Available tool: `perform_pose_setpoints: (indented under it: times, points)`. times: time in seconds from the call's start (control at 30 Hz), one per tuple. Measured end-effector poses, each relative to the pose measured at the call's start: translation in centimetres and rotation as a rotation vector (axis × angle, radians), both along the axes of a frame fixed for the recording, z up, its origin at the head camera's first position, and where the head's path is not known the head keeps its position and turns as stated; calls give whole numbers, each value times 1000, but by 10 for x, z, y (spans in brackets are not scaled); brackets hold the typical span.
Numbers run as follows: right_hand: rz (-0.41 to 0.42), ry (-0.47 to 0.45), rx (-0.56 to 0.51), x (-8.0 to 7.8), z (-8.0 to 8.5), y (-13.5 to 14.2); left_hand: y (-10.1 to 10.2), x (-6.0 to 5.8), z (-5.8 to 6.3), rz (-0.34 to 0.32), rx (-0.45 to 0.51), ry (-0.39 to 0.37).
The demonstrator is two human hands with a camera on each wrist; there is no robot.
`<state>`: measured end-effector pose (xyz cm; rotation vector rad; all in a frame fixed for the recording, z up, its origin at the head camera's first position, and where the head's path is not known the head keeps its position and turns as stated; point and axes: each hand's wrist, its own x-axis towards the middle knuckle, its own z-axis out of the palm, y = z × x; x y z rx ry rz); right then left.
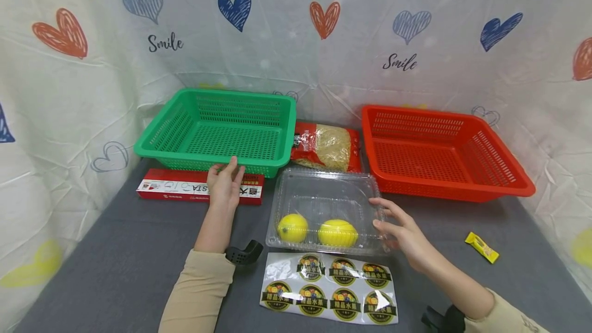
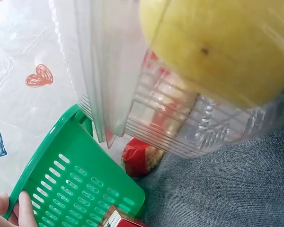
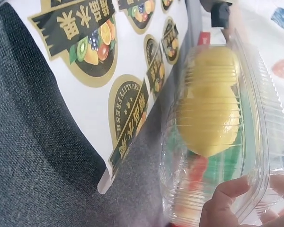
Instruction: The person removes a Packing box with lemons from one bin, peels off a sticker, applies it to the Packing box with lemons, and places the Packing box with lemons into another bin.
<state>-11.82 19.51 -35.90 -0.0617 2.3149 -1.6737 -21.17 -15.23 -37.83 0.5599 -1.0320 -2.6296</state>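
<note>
In the head view my right hand (image 1: 400, 227) pinches the clear container (image 1: 330, 204), lemons (image 1: 293, 228) inside; it lies leftward of those fingers, long axis crosswise, nearer them than my left hand (image 1: 224, 186); in the left wrist view, the frame crops my left hand by the green basket (image 2: 75, 189); whether it grips, I cannot tell; in the right wrist view, plastic veils some fingertips

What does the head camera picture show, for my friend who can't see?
A person's right fingers grip the edge of a clear box holding two yellow fruits, and the left fingers are at the front of a green basket. A red basket stands to the right, and a sheet of round stickers lies in front.
</note>
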Motion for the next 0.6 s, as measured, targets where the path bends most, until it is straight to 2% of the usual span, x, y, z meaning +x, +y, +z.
perform_pose_setpoints:
  times: [0.6]
  points:
    - [2,2,-5,-14,-7,-3,0,0,1,-3,2,-18]
